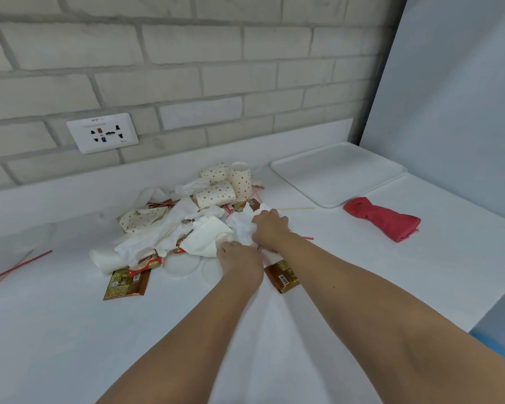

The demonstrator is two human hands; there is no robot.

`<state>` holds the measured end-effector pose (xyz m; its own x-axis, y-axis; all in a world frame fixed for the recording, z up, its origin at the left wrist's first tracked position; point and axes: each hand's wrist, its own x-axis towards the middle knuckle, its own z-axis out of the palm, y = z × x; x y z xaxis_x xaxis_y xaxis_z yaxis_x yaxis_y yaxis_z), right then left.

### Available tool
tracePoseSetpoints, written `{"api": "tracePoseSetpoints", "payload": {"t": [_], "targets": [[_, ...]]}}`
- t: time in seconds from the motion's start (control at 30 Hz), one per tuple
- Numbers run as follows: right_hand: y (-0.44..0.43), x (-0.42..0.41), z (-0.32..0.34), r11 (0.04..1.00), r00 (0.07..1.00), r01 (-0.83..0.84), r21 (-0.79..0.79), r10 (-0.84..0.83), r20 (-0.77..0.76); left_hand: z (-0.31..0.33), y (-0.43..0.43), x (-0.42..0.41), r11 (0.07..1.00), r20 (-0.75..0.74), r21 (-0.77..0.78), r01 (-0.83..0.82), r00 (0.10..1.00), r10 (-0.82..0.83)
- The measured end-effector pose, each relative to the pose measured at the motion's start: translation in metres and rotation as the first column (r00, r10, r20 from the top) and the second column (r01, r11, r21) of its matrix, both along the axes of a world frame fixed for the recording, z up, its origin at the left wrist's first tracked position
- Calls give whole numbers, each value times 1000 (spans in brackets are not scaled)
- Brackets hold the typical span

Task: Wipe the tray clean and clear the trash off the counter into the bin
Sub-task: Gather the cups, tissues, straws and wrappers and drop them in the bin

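Note:
A heap of trash lies mid-counter: dotted paper cups (225, 182), crumpled white napkins (169, 231), brown snack wrappers (126, 282) and plastic lids (181, 265). My right hand (270, 228) grips a crumpled white napkin (241, 223) at the heap's right side. Just below it, my left hand (239, 262) has its fingers curled on a folded white napkin (206, 239) at the heap's front. The white tray (337, 170) sits bare at the back right. A red cloth (382, 218) lies beside the tray's near edge.
Red straws (16, 268) lie at the counter's far left, and a wooden stick (296, 209) lies near the heap. A brown wrapper (283, 277) sits between my forearms. Brick wall with a socket (102, 132) behind; the counter edge (490, 310) drops at right.

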<state>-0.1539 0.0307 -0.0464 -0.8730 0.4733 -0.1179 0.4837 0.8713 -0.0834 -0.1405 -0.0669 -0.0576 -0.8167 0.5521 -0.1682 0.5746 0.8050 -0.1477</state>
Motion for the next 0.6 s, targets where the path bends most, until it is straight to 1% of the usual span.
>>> {"api": "tracePoseSetpoints", "payload": {"t": [0.07, 0.1, 0.17, 0.2, 0.23, 0.3, 0.37, 0.43, 0.47, 0.53, 0.57, 0.6], "targets": [[0, 0, 2, 1000, 998, -30, 6, 30, -64, 0, -1, 2, 999, -40, -42, 34, 999, -36], [0, 1, 6, 999, 991, -44, -27, 40, -130, 0, -2, 2, 997, -53, -57, 54, 997, -57], [2, 4, 19, 983, 947, -70, -170, 12, -322, 1, -3, 1, 994, -71, -72, 88, 993, -93], [5, 7, 27, 962, 908, -82, -262, -36, -418, 2, -4, 1, 993, -79, -65, 101, 991, -106], [8, 10, 35, 932, 861, -101, -348, -93, -499, 2, -6, 0, 994, -84, -32, 107, 990, -110], [17, 18, 51, 846, 775, -165, -506, -206, -597, -1, -8, -2, 993, -53, 37, 114, 992, -112], [26, 30, 62, 759, 712, -235, -607, -290, -639, -2, -12, -1, 989, -21, 82, 120, 993, -118], [39, 40, 64, 753, 669, -222, -619, -344, -659, -5, -15, -3, 986, -2, 120, 119, 993, -119], [44, 46, 62, 755, 656, -181, -630, -385, -650, -5, -16, -3, 981, 19, 167, 99, 994, -104], [52, 59, 54, 740, 664, -97, -666, -450, -597, 0, -17, -2, 966, 83, 256, 44, 994, -67], [55, 66, 49, 736, 691, -69, -673, -451, -565, 4, -19, 0, 952, 116, 306, 20, 992, -59], [57, 72, 45, 752, 740, -38, -658, -421, -525, 9, -20, 1, 936, 137, 352, -1, 989, -51]]}}
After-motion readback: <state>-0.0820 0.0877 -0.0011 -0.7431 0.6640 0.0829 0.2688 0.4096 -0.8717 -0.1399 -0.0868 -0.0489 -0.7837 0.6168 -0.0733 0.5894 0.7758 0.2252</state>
